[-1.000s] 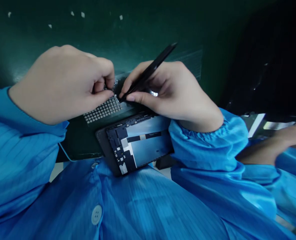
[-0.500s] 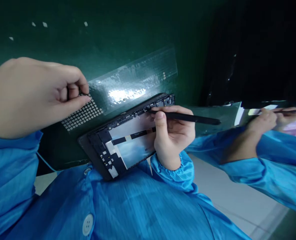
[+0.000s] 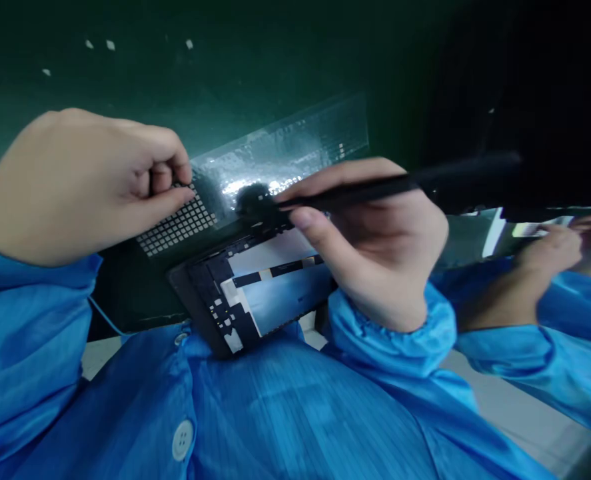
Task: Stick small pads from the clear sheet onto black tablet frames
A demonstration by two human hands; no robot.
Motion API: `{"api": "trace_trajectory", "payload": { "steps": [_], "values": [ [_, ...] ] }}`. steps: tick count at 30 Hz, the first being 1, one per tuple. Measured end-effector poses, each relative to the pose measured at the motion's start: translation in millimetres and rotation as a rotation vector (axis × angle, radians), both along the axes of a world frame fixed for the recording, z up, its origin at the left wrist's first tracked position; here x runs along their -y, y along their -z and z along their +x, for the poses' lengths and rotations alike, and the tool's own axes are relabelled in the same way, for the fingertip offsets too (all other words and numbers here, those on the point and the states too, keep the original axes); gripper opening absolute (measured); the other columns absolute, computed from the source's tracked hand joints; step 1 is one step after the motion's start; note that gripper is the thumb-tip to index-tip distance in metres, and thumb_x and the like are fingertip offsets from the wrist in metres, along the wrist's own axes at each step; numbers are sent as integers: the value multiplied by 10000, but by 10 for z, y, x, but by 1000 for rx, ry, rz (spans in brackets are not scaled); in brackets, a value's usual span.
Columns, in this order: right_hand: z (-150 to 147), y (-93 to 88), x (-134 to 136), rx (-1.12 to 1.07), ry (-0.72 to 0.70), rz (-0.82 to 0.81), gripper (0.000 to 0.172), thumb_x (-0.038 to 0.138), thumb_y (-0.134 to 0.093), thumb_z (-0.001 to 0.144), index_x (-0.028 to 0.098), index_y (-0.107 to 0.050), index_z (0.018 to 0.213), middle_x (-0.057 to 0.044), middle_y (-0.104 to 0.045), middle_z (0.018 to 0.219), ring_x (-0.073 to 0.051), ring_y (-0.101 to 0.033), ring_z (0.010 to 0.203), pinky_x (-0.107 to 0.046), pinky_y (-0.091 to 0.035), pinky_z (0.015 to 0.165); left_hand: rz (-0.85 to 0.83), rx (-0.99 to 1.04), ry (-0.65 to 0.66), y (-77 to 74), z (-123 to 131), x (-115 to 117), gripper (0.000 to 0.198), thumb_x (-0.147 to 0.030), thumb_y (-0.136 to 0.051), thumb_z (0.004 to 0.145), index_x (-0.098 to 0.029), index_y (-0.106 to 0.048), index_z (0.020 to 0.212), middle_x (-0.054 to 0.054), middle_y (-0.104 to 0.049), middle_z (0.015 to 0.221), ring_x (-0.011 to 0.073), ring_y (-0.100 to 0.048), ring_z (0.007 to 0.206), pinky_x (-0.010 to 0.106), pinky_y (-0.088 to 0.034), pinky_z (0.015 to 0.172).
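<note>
Beside my right hand (image 3: 380, 247), gripping a tool (image 3: 365, 191), the device (image 3: 285, 293) slants lengthwise, away rightward; my left hand (image 3: 90, 187) pinches the squares (image 3: 178, 228).

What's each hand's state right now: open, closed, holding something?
Left hand: closed, pinched at the sheet of small squares; whether it grips the sheet can't be told.
Right hand: closed, holding the slim black tool.

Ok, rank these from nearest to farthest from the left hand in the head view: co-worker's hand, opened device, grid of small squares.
1. Grid of small squares: right at the left hand.
2. Opened device: rightward, nearer the body.
3. Co-worker's hand: far right.
</note>
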State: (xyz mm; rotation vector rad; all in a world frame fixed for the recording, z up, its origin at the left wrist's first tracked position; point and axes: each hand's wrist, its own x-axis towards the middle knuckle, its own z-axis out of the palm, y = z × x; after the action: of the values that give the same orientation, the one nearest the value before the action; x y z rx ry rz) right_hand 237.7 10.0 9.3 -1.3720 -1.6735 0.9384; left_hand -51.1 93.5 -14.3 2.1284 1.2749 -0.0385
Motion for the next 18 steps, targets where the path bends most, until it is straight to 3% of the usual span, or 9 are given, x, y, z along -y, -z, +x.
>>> {"api": "trace_trajectory", "payload": {
  "steps": [2, 4, 7, 11, 14, 18],
  "values": [
    [-77, -15, -306, -17, -260, -147, 159, 316, -873, 966, 286, -760, 1073, 6, -836, 1076, -218, -815, 1017, -403, -710, 968, 84, -54, 29, -83, 81, 6, 536, -679, -412, 977, -276, -753, 1066, -21, -634, 813, 154, -609, 767, 397, -527, 950],
    [-148, 46, -554, -27, -417, -272, 224, 377, -938, 905, 295, -767, 1026, 21, -835, 1037, -214, -806, 992, -386, -713, 965, 89, -106, 35, -132, 128, 12, 490, -637, -426, 969, -283, -757, 1042, -20, -643, 799, 175, -648, 782, 381, -540, 911],
    [-201, 167, -714, -45, -452, -368, 296, 413, -997, 831, 302, -775, 991, 26, -832, 985, -211, -790, 947, -375, -713, 959, 57, -162, 48, -161, 146, 19, 360, -542, -523, 967, -285, -764, 1043, -18, -670, 812, 204, -687, 818, 401, -562, 915],
    [-181, 216, -662, 8, -505, -312, 173, 401, -879, 961, 307, -782, 1068, 11, -834, 1069, -218, -791, 1005, -388, -709, 965, 72, -146, 48, -156, 132, 18, 315, -445, -499, 978, -275, -754, 1052, -22, -667, 815, 202, -707, 863, 422, -579, 958],
    [-185, 185, -652, 59, -528, -268, 122, 358, -842, 992, 316, -786, 1092, 12, -832, 1097, -218, -797, 1020, -393, -706, 970, 82, -153, 65, -143, 132, 3, 468, -541, -375, 963, -265, -741, 1054, -52, -627, 804, 184, -734, 910, 431, -584, 1005],
    [-220, 157, -729, 40, -504, -320, 215, 380, -978, 863, 314, -803, 969, 28, -838, 995, -198, -808, 935, -351, -711, 947, 70, -183, 69, -140, 151, -10, 743, -699, -170, 917, -245, -741, 1058, -66, -588, 806, 166, -759, 982, 411, -565, 1067]
  ]
}}
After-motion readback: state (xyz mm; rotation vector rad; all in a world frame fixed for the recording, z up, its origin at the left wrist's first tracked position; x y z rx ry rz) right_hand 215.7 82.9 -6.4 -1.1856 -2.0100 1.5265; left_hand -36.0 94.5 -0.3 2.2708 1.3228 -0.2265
